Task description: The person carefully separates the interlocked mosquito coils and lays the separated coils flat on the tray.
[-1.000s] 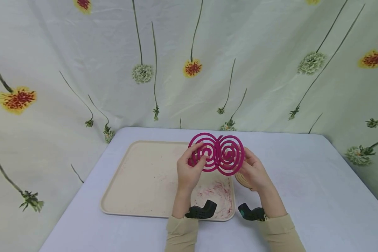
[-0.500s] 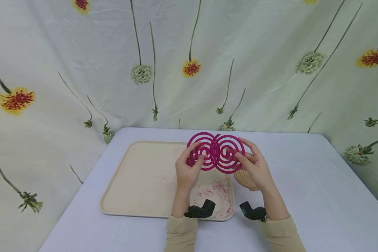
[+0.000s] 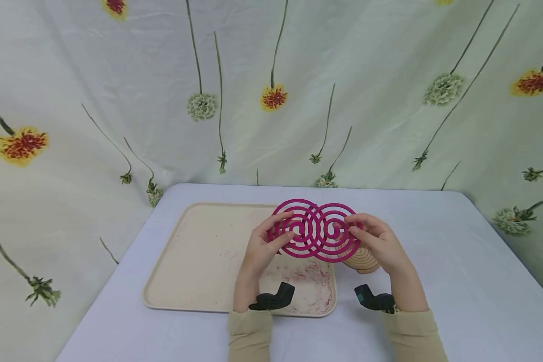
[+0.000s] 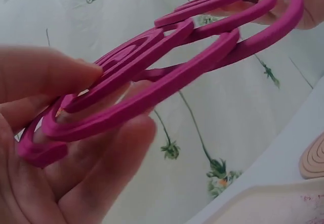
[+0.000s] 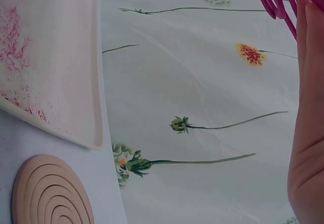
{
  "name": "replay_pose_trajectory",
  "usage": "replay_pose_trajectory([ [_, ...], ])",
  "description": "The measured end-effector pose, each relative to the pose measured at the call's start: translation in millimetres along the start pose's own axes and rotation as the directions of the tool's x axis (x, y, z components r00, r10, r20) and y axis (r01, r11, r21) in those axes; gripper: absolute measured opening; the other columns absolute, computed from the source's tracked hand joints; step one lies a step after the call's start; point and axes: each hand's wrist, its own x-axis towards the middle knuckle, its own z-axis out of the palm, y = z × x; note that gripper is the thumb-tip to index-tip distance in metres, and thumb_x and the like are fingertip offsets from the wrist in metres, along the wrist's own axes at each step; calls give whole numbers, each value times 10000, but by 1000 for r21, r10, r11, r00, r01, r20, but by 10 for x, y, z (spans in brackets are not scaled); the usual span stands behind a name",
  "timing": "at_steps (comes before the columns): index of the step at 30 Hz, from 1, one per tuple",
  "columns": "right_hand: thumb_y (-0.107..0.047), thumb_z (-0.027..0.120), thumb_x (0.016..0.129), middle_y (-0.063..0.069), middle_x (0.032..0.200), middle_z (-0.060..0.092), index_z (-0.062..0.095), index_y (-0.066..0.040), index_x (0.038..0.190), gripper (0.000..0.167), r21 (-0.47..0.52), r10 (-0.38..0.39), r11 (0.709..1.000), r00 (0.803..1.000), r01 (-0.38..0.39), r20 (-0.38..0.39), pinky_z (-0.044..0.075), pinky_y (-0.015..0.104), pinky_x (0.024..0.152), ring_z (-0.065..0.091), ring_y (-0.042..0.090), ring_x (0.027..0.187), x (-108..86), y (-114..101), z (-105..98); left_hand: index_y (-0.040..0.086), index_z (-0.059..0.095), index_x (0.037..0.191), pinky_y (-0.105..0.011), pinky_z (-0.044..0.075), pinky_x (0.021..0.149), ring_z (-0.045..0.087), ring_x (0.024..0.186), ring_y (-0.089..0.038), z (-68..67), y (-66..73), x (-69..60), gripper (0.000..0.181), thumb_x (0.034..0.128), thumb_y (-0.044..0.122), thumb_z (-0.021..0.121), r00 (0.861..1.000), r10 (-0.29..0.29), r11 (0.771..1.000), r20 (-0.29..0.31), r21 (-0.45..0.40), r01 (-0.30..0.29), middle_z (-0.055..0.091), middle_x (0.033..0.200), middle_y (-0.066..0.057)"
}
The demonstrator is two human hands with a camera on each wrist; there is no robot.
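Note:
Two flat magenta spirals, which look like mosquito coils, overlap at their inner sides above the tray's right part: a left coil (image 3: 297,229) and a right coil (image 3: 334,233). My left hand (image 3: 255,251) pinches the left coil by its outer side, thumb on the near face. In the left wrist view, fingers lie behind the rings of the left coil (image 4: 121,110). My right hand (image 3: 386,246) holds the outer edge of the right coil between thumb and fingers. Most of that hand's grip is cut off in the right wrist view.
A beige tray (image 3: 194,281) with magenta smudges lies on the white-covered table (image 3: 452,281). Beside its right edge sits a tan disc (image 3: 364,260) with curved grooves, partly behind the right coil. A flower-printed cloth (image 3: 371,60) hangs behind the table.
The coils have shifted slightly down and right and now overlap less. My hands have moved apart. The right fingers have moved from behind the coil to its outer edge, uncovering more of the tan disc.

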Motion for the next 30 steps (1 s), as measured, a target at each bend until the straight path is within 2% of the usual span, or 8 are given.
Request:
replay_pose_trajectory([
  [5, 62, 510, 916, 25, 1086, 632, 554, 58, 1216, 304, -54, 46, 998, 991, -39, 129, 557, 293, 750, 636, 153, 901, -39, 4, -100, -16, 543, 1271, -323, 552, 773, 598, 1015, -273, -41, -1, -13, 420, 861, -4, 632, 994, -19, 1000, 110, 12, 18, 547, 1226, -203],
  [10, 30, 564, 900, -2, 1128, 619, 524, 85, 1251, 357, -107, 96, 991, 987, -82, 132, 559, 315, 746, 648, 186, 905, -28, 1, -83, -29, 537, 1280, -363, 533, 816, 611, 1022, -289, 2, -19, 8, 440, 851, -41, 636, 999, 8, 999, 45, -37, -6, 571, 1195, -223],
  [13, 17, 574, 900, -27, 1134, 614, 532, 62, 1264, 369, -99, 90, 991, 995, -86, 32, 554, 304, 749, 651, 177, 927, -1, 13, -21, 8, 552, 1285, -357, 535, 805, 622, 1016, -279, 72, -29, 30, 451, 846, -40, 643, 996, 15, 995, -90, -93, -23, 594, 1163, -205],
  [16, 16, 569, 907, -32, 1161, 600, 545, 19, 1282, 376, -30, 76, 996, 992, -80, -96, 548, 309, 753, 643, 167, 972, 27, 29, 64, 31, 554, 1295, -350, 531, 812, 614, 1043, -265, 181, -34, 64, 460, 849, -26, 650, 972, 16, 983, -235, -175, -59, 596, 1170, -181],
  [19, 2, 563, 917, -33, 1172, 602, 581, -56, 1279, 368, 73, 76, 995, 971, -61, -228, 543, 302, 759, 632, 162, 1007, 56, 39, 165, 63, 550, 1310, -343, 522, 830, 586, 1095, -272, 320, -38, 94, 464, 861, 18, 656, 934, 15, 967, -357, -234, -104, 581, 1206, -151],
  [23, 0, 548, 926, -28, 1144, 634, 649, -146, 1216, 340, 227, 81, 974, 925, 6, -371, 540, 290, 763, 632, 166, 1017, 103, 44, 315, 121, 528, 1341, -334, 518, 838, 558, 1134, -301, 476, -57, 115, 487, 874, 98, 665, 896, 14, 965, -444, -230, -129, 558, 1247, -118],
  [25, 0, 544, 928, -20, 1131, 644, 673, -162, 1178, 325, 293, 85, 955, 899, 49, -429, 537, 294, 768, 632, 162, 1015, 127, 47, 386, 142, 491, 1370, -345, 510, 854, 547, 1151, -288, 530, -72, 120, 508, 888, 125, 652, 897, 27, 968, -441, -212, -133, 533, 1278, -106],
  [30, -22, 555, 925, 8, 1158, 635, 677, -119, 1150, 274, 356, 88, 927, 853, 119, -514, 532, 314, 791, 602, 206, 1064, 166, 48, 459, 114, 408, 1418, -361, 477, 909, 508, 1197, -271, 551, -77, 125, 523, 928, 113, 589, 936, 108, 968, -335, -179, -176, 470, 1341, -124],
])
